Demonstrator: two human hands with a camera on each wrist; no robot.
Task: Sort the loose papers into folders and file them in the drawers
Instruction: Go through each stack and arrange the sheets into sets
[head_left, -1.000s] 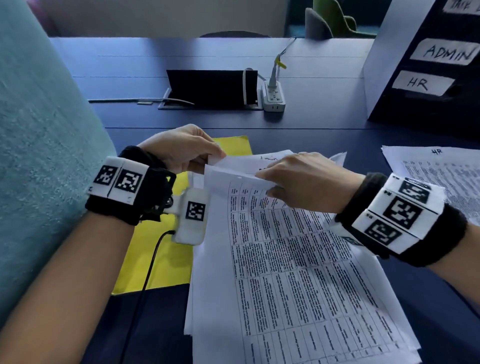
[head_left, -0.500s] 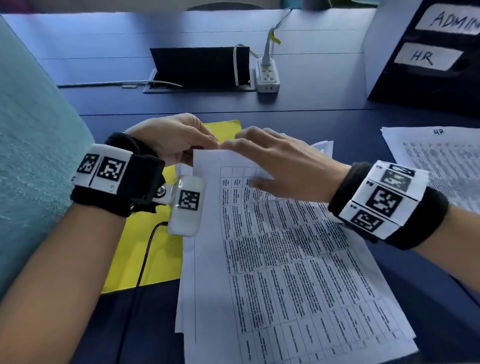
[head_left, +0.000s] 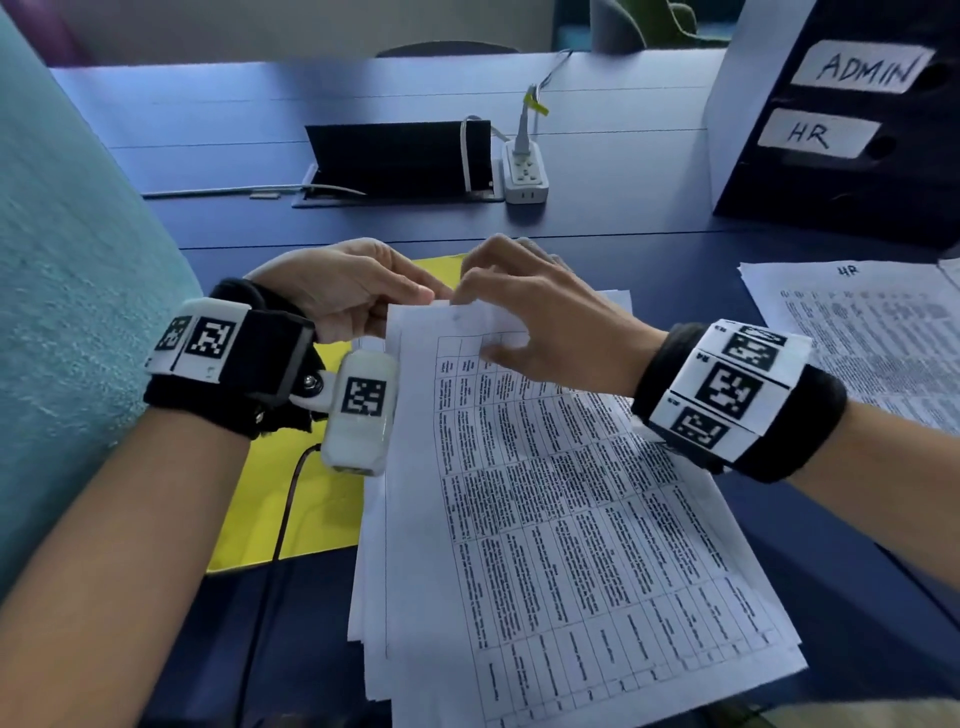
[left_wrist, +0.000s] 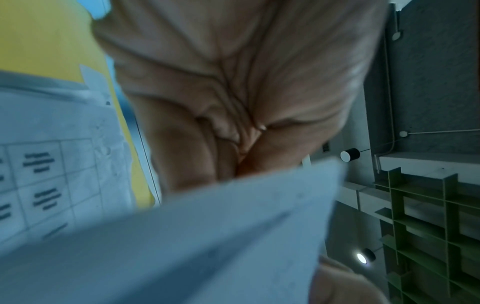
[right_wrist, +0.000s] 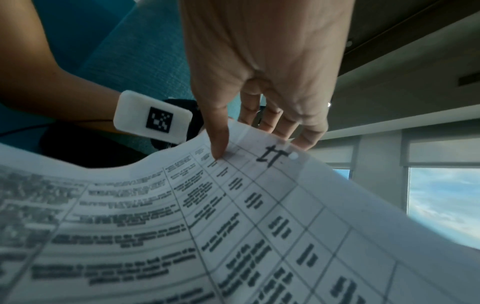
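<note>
A stack of white printed sheets with ruled tables (head_left: 545, 519) lies on the dark blue bench (head_left: 597, 218), its left edge overlapping a flat yellow folder (head_left: 291, 499). The left hand (head_left: 348, 291) pinches the far left corner of the top sheet, while the right hand (head_left: 540, 322) rests curled over the same far edge, apparently pinching it too, though its fingertips are hidden. A second white printed sheet headed "HR" (head_left: 862, 332) lies to the right. Behind it stands a dark drawer unit with white handwritten labels "ADMIN" and "HR" (head_left: 831, 130). A white power strip (head_left: 525, 174) sits mid-bench.
</note>
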